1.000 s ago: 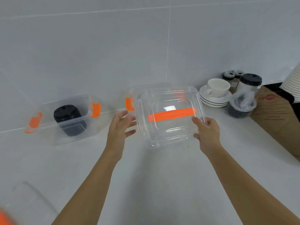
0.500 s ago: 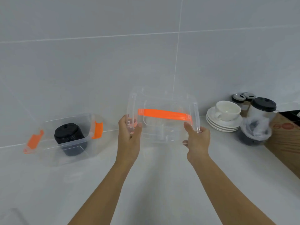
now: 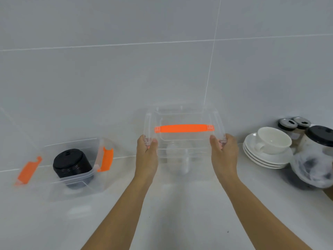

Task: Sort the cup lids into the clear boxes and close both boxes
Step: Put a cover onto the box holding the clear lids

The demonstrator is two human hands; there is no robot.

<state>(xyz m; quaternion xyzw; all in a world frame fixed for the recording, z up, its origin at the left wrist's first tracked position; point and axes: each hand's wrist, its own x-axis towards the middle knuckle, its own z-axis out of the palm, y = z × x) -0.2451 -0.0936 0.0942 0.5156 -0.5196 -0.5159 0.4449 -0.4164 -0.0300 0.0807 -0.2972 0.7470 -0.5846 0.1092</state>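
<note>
A clear box lid (image 3: 183, 116) with an orange handle (image 3: 183, 128) lies flat on top of the middle clear box (image 3: 183, 159). My left hand (image 3: 146, 152) grips the lid's left edge and my right hand (image 3: 223, 150) grips its right edge. Faint clear cup lids show inside that box. At the left stands an open clear box (image 3: 75, 184) with orange side latches (image 3: 106, 158) hanging loose; a stack of black cup lids (image 3: 71, 163) sits inside it.
To the right stand a white cup (image 3: 272, 140) on stacked saucers (image 3: 264, 159), two small jars with metal tops (image 3: 293, 123), and a black-lidded cup (image 3: 319, 136) over a cloudy plastic bag (image 3: 311, 166). A tiled wall rises right behind the boxes.
The lid went from tilted and held toward me to lying level on the middle box, with both hands now on its side edges. The camera view tipped upward.
</note>
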